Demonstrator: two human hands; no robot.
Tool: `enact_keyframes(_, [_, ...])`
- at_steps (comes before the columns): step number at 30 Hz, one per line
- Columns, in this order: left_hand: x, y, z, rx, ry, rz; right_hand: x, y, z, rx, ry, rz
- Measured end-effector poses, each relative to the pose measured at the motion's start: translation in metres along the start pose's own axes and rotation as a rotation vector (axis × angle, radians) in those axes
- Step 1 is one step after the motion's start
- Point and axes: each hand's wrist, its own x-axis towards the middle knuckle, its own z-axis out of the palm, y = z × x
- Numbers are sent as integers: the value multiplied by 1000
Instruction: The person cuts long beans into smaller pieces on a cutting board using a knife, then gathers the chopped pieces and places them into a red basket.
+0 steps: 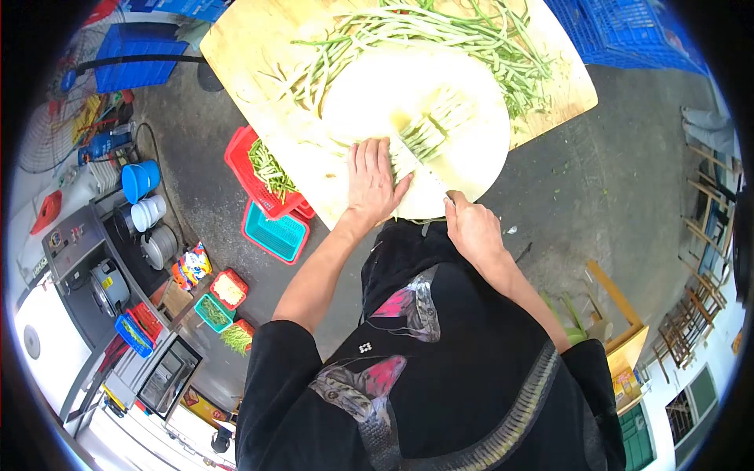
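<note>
A round white cutting board (357,90) lies on a light wooden table (251,47). My right hand (475,230) is closed round the handle of a knife (424,179), whose blade lies across a bunch of green beans (424,135) on the board. Just left of the blade, my left hand (371,179) presses on the near end of the beans, its fingers close together. What lies under the palm is hidden. Long uncut beans (400,27) are heaped along the far side of the board.
Left of the table, a red basket (236,161) holds cut beans, with a teal basket (275,231) beside it. Small filled baskets, blue and white buckets (141,182) stand farther left. Blue crates (613,31) are at the upper right, wooden stools (695,310) at the right.
</note>
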Motion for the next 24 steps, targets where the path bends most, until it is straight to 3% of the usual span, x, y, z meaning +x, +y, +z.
enact_keyframes(21, [-3, 8, 5, 54, -4, -34, 46, -4, 10, -17, 43, -25])
enact_keyframes(24, [1, 8, 2, 55, -9, -41, 47, 8, 6, -31, 103, -100])
